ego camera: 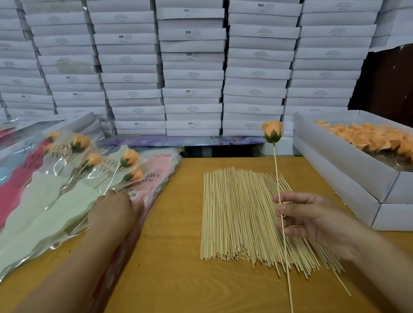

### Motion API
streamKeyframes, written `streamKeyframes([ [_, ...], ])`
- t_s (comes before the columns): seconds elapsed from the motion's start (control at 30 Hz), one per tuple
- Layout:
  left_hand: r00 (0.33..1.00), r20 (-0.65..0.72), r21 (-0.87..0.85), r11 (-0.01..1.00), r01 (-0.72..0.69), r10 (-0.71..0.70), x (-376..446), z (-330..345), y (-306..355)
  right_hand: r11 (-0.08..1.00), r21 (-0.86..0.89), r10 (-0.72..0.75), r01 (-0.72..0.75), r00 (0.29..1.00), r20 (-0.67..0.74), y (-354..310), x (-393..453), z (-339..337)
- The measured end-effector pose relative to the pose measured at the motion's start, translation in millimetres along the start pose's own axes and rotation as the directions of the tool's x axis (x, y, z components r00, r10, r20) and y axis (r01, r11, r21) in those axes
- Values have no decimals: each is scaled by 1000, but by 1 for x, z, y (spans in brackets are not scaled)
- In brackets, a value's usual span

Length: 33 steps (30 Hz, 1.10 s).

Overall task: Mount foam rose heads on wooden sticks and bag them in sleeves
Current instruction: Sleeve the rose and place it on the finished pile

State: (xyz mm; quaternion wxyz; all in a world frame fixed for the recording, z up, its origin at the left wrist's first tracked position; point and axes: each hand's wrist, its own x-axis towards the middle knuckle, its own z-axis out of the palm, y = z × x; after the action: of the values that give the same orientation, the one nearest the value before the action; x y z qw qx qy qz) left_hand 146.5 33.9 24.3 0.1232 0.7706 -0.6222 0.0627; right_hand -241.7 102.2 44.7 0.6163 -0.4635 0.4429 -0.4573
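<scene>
My right hand (310, 218) pinches a thin wooden stick (277, 173) and holds it upright over the table. An orange foam rose head (272, 131) with a green base sits on the stick's top end. Under it lies a pile of bare wooden sticks (239, 217) on the wooden table (175, 280). My left hand (114, 211) rests palm down on a stack of clear and coloured sleeves (45, 204) at the left, fingers reaching onto the plastic. Several bagged orange roses (127, 159) lie on top of that stack. Whether the left fingers pinch a sleeve is hidden.
An open white box (343, 171) at the right holds several loose orange rose heads (382, 139). A wall of stacked white boxes (189, 59) fills the back. More flat boxes (28, 134) stand at the far left behind the sleeves.
</scene>
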Motion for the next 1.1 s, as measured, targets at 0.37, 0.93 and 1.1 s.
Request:
streamKeyframes([
  [0.37, 1000, 12, 129, 991, -26, 25, 2, -9, 3, 1000, -4, -8, 8, 1000, 22, -1, -2, 4],
  [0.93, 991, -95, 144, 986, -83, 97, -6, -17, 15, 1000, -11, 4, -4, 1000, 30, -3, -4, 6],
  [1.1, 979, -19, 176, 965, -196, 203, -19, -29, 42, 1000, -13, 9, -8, 1000, 18, -2, -5, 8],
])
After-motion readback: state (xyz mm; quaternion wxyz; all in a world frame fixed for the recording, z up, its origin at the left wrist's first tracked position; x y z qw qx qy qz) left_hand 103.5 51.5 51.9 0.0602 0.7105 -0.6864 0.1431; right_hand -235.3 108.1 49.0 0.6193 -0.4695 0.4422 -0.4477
